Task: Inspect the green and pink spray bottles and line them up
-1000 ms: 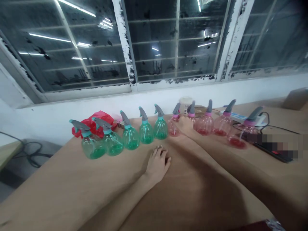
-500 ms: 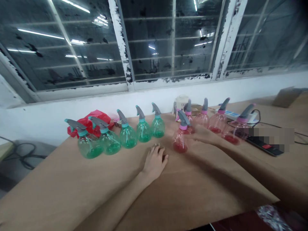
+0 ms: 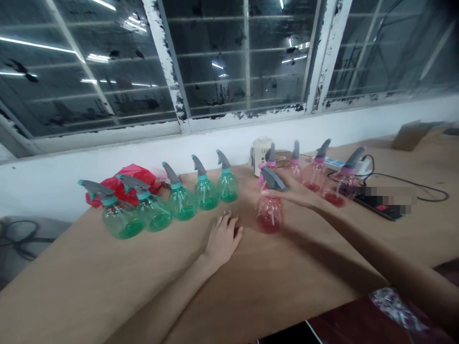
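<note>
Your right hand (image 3: 292, 191) gripped the front pink bottle (image 3: 269, 214) near its neck; your left hand (image 3: 222, 238) lay open, left of that bottle.

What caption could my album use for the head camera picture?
Left hand rests near five green spray bottles; right hand holds a pink spray bottle.
</note>
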